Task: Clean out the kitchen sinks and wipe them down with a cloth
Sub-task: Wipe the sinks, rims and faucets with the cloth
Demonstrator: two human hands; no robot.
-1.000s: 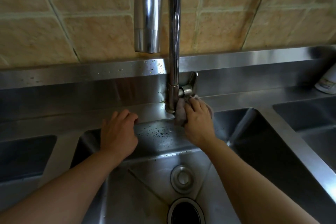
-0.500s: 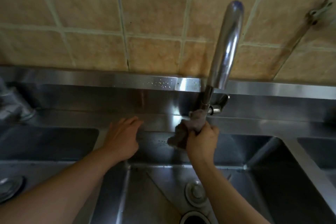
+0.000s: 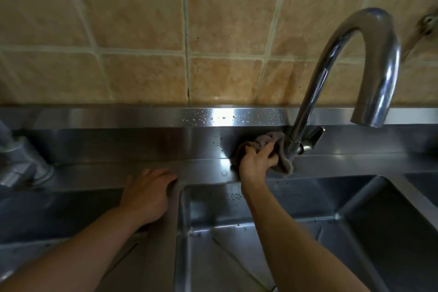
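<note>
Beside the tap: the right hand (image 3: pixel 257 162) is curled round a cloth (image 3: pixel 279 149), thumb and fingers bunching it, and presses it to the steel just left of the tap's base.
Cloth: grey-brown, crumpled; its far edge touches the tap (image 3: pixel 305 111) stem, and a loose fold hangs down to the ledge (image 3: pixel 208 173) at the foot of the tap.
Right grip: closed tight on the cloth, knuckles up, wrist reaching over the back rim of the middle sink (image 3: pixel 308 232).
Left hand (image 3: pixel 148 193): well left of the tap, palm down, fingers straight and spread a little; it holds nothing and rests flat on the steel divider (image 3: pixel 166 256) between the middle sink and the left sink (image 3: pixel 59 216), fingertips reaching the ledge.
Tap: chrome gooseneck, rising from the ledge and arching to the right, its spout pointing down; a short lever (image 3: pixel 312 135) sticks out to the right of its stem.
Middle sink: below and in front of the tap, steel, with scattered drops and small specks on its back wall and floor.
Right sink (image 3: pixel 422 187): only a corner shows at the frame edge, right of the tap.
Splashback (image 3: pixel 166 118): steel band behind the tap, beaded with water drops just left of the stem.
Wall (image 3: pixel 142 31): tan tiles with pale grout, above the splashback.
Second fitting (image 3: pixel 21 161): grey, blurred, far left of the tap, on the ledge behind the left sink; what it is cannot be told.
</note>
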